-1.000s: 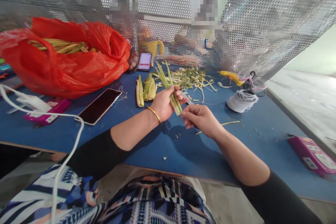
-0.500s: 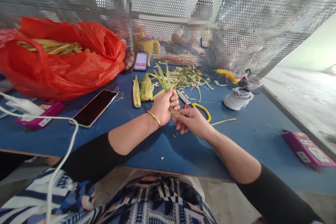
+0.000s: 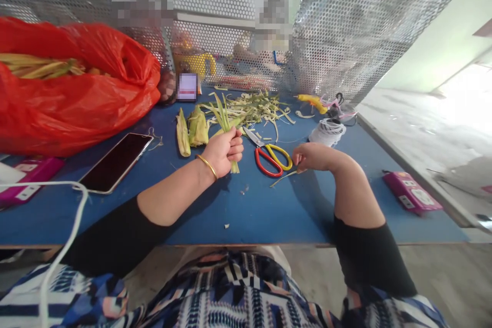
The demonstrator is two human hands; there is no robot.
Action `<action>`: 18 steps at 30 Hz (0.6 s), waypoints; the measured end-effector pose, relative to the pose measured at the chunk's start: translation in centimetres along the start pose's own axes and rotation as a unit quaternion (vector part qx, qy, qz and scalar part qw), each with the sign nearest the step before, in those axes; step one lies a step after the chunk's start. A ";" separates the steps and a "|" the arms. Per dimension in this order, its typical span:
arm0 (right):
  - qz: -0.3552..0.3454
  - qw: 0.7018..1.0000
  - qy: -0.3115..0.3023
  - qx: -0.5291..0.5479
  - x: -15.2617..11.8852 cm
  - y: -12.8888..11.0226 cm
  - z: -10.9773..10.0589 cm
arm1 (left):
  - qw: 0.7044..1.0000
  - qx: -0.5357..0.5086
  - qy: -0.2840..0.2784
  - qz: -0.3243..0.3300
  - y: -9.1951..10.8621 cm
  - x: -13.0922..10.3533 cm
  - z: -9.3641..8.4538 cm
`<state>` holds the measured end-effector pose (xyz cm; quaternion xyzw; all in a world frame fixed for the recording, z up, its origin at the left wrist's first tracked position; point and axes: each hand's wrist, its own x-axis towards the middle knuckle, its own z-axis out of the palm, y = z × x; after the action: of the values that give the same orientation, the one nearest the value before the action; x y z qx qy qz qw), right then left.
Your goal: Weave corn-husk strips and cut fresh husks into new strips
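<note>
Leaf strips (image 3: 223, 119) now rest with the left hand (image 3: 224, 154) alone, fist closed around them above the bench (image 3: 261, 210); the right hand (image 3: 313, 157) has left them and pinches a thin strip (image 3: 283, 178) beside the scissors (image 3: 260, 143).

You have a bundle of long green leaf strips (image 3: 223, 117) in your left hand (image 3: 223, 151), tips fanned away; your right hand (image 3: 313, 158) pinches a thin pale strip (image 3: 283, 179), slanting above the tabletop (image 3: 261, 220).
</note>
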<state>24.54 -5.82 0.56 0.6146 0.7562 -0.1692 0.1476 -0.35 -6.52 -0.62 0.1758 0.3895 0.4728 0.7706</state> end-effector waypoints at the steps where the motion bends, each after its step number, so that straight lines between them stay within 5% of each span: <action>1: 0.000 1.000 -0.009 -0.007 0.2 -0.1 0.2 | 1.000 -0.003 0.001 -0.004 0.0 0.0 0.0; 8: -0.029 0.999 -0.033 0.002 0.4 0.0 0.4 | 1.000 0.003 0.001 -0.005 0.3 0.1 -0.1; 12: -0.069 0.988 -0.018 0.137 -1.1 1.5 -0.2 | 1.000 0.018 -0.006 -0.004 0.2 0.2 -0.2; 15: -0.143 0.928 0.004 0.345 -2.0 1.2 -0.4 | 0.999 0.041 -0.014 0.005 -0.1 0.2 -0.3; 18: -0.196 0.812 0.145 0.530 -1.6 -1.5 0.3 | 0.996 0.085 -0.025 0.008 -0.7 0.1 -0.3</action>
<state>23.42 -7.66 1.10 0.4537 0.6665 -0.4777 -0.3488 -0.09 -6.80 -1.32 0.2556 0.4074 0.4399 0.7584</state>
